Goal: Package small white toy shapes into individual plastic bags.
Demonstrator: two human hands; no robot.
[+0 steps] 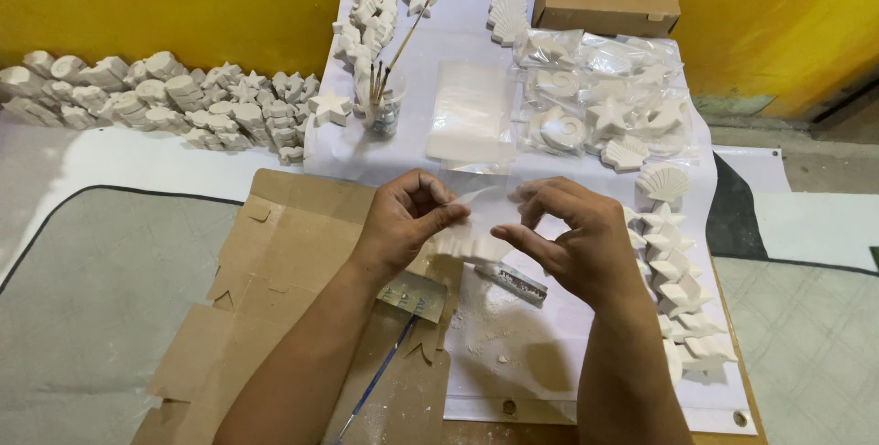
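We see both hands over the flattened cardboard, pinching a clear plastic bag between them: the left hand grips its left edge with thumb and fingers pressed together, the right hand nips its right edge. A white plaster shell sits just below, between the 2 hands. A row of plaster stars lies right.
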